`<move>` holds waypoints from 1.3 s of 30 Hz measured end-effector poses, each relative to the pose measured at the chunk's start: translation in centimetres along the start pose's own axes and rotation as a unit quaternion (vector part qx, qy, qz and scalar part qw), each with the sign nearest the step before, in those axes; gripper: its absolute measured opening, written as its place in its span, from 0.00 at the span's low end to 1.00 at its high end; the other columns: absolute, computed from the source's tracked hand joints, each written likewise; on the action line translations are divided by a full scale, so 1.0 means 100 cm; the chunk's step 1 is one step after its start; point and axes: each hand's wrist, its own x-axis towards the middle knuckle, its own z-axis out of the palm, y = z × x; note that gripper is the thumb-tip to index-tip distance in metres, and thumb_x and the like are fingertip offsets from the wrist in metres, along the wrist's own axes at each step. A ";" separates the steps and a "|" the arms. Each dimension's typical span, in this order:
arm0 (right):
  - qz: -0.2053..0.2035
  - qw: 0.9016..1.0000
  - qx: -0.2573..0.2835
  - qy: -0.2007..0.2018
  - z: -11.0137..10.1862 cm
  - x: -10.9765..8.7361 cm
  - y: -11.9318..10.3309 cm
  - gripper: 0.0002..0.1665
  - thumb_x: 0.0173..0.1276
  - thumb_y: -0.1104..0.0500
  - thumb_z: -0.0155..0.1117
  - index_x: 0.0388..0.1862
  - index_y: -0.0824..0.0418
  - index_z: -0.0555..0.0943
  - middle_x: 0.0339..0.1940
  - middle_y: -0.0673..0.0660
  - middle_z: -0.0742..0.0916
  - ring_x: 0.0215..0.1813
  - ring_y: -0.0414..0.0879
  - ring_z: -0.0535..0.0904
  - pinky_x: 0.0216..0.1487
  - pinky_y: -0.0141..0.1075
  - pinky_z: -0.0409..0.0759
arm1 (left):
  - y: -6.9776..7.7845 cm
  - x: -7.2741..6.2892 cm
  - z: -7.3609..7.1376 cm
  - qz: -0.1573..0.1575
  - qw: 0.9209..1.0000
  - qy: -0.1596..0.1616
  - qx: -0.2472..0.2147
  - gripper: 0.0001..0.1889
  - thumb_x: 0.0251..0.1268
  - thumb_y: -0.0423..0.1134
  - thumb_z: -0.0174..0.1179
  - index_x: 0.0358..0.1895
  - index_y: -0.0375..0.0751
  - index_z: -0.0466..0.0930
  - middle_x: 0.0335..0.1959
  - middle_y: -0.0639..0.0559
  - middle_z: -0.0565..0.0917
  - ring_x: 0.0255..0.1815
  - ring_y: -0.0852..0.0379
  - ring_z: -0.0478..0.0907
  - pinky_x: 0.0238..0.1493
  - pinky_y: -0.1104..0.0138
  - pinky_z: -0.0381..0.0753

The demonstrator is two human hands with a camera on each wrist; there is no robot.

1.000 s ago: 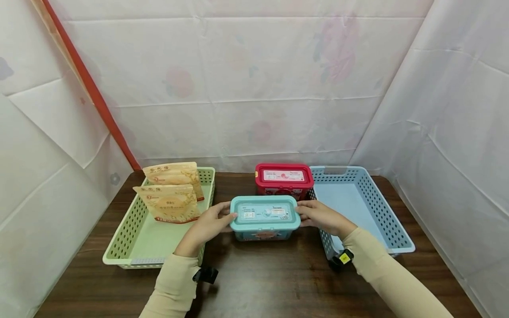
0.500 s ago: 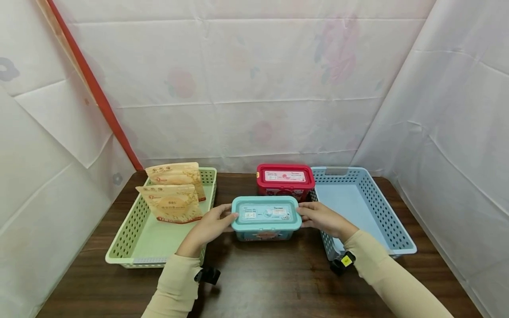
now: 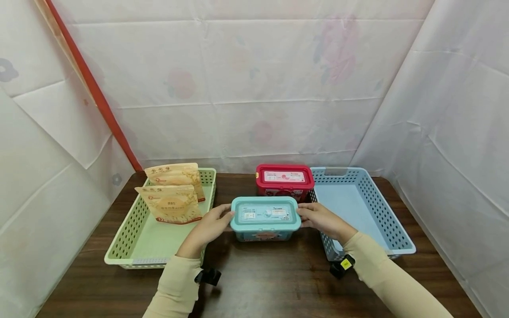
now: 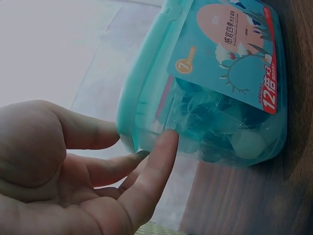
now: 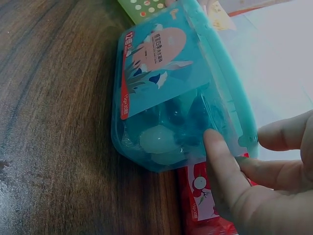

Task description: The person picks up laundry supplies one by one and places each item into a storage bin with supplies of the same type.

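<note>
A teal tub of laundry pods point(image 3: 265, 216) stands upright on the wooden table, its lid on. Through its clear wall the round pods point(image 4: 249, 142) show in the left wrist view. My left hand point(image 3: 210, 225) holds the tub's left end, thumb at the lid's edge and fingers beneath the rim. At the opposite end my right hand point(image 3: 324, 219) grips the rim the same way, one fingertip point(image 5: 212, 139) against the side wall. Directly behind stands a red tub point(image 3: 285, 179) of similar shape, partly hidden by the teal one.
On the left a green basket point(image 3: 139, 247) holds two yellow pouches point(image 3: 172, 204) standing upright. A blue basket point(image 3: 391, 212) sits on the right, close beside the red tub and under my right forearm. White cloth walls point(image 3: 246, 88) enclose the table point(image 3: 258, 282) at the back and sides.
My left thumb has drawn back slightly from the lid's top to its edge. The tub, the right hand and the baskets stay in place.
</note>
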 end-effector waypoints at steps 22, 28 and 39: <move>-0.019 1.000 0.000 0.012 0.003 -0.005 0.002 0.29 0.82 0.58 0.48 0.70 0.79 0.64 0.62 0.69 0.79 0.55 0.48 0.81 0.55 0.42 0.82 | 0.000 0.000 -0.002 -0.003 0.999 -0.003 -0.038 0.25 0.81 0.34 0.46 0.73 0.22 0.59 0.51 0.34 0.78 0.47 0.45 0.83 0.52 0.49 0.82; -0.020 0.999 0.007 0.049 0.001 -0.011 -0.001 0.31 0.80 0.56 0.53 0.71 0.78 0.64 0.61 0.70 0.79 0.51 0.45 0.82 0.52 0.38 0.83 | 0.000 -0.002 -0.004 0.014 0.997 -0.013 -0.077 0.26 0.81 0.36 0.50 0.73 0.24 0.60 0.55 0.33 0.77 0.50 0.46 0.82 0.55 0.49 0.81; -0.041 0.995 0.025 0.084 -0.004 -0.025 -0.019 0.33 0.80 0.54 0.55 0.73 0.76 0.64 0.58 0.67 0.81 0.49 0.46 0.82 0.52 0.41 0.83 | 0.013 -0.005 -0.006 0.024 0.988 0.027 -0.151 0.26 0.74 0.43 0.61 0.70 0.36 0.72 0.57 0.38 0.80 0.50 0.50 0.84 0.53 0.54 0.83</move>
